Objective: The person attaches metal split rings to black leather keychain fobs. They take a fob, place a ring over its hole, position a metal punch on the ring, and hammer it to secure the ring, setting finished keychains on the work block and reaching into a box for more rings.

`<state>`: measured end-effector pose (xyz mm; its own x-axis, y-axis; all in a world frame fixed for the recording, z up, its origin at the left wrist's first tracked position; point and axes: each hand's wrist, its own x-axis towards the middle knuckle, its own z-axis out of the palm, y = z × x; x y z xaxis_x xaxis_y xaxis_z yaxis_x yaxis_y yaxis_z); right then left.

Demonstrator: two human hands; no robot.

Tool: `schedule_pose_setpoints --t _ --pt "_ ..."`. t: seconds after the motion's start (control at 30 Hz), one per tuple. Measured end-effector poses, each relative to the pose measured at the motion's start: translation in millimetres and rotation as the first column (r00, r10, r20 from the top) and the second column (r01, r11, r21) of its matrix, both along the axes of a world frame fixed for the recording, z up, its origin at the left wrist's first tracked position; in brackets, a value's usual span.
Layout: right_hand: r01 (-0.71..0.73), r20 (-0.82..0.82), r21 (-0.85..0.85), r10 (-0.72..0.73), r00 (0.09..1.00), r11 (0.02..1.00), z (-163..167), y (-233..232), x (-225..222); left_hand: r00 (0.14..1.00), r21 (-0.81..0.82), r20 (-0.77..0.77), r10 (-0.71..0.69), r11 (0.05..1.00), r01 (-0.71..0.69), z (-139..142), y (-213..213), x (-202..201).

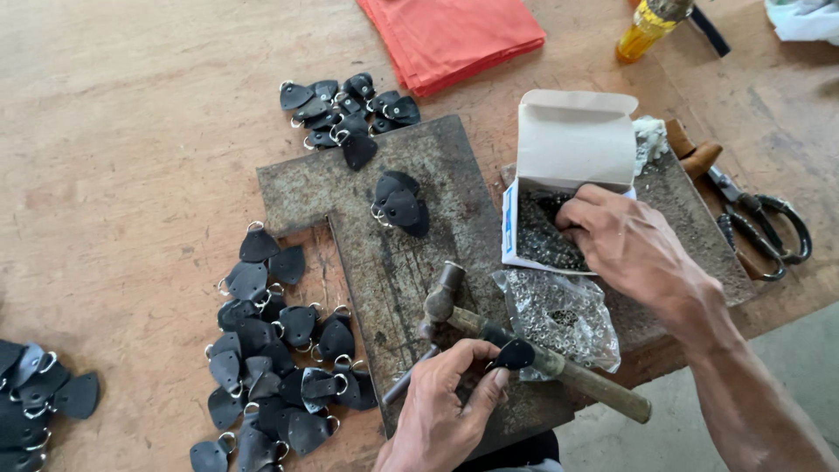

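Observation:
My left hand (pixel 446 398) pinches a small black leather tab (pixel 514 354) near the table's front edge, just over the wooden handle of a hammer (pixel 524 350) that lies on a rusty metal plate (pixel 384 253). A thin metal punch (pixel 406 378) pokes out beside that hand. My right hand (pixel 625 245) reaches into an open white cardboard box (pixel 568 149), fingertips in the small dark metal pieces inside. A clear plastic bag of silver eyelets (pixel 559 319) lies between both hands.
Piles of black leather tabs with metal rings lie at left (pixel 280 350), far left (pixel 39 389), at the back (pixel 345 109) and on the plate (pixel 400 205). Folded red cloth (pixel 454 35), a yellow bottle (pixel 647 26) and black-handled scissors (pixel 760 227) sit beyond.

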<state>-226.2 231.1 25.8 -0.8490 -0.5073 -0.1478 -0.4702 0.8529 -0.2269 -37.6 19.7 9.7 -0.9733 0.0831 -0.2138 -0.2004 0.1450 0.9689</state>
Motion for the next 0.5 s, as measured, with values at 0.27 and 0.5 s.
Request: schedule_pose_setpoints --t 0.27,0.5 --pt "-0.114 -0.213 -0.259 0.058 0.975 0.959 -3.5 5.4 5.9 0.985 0.239 0.155 0.077 0.964 -0.113 -9.2 -2.6 6.0" --pt "-0.242 -0.129 -0.763 0.226 0.966 0.599 -8.1 -22.0 100.3 0.954 0.471 0.256 0.156 0.842 -0.264 -20.5 -1.3 10.8"
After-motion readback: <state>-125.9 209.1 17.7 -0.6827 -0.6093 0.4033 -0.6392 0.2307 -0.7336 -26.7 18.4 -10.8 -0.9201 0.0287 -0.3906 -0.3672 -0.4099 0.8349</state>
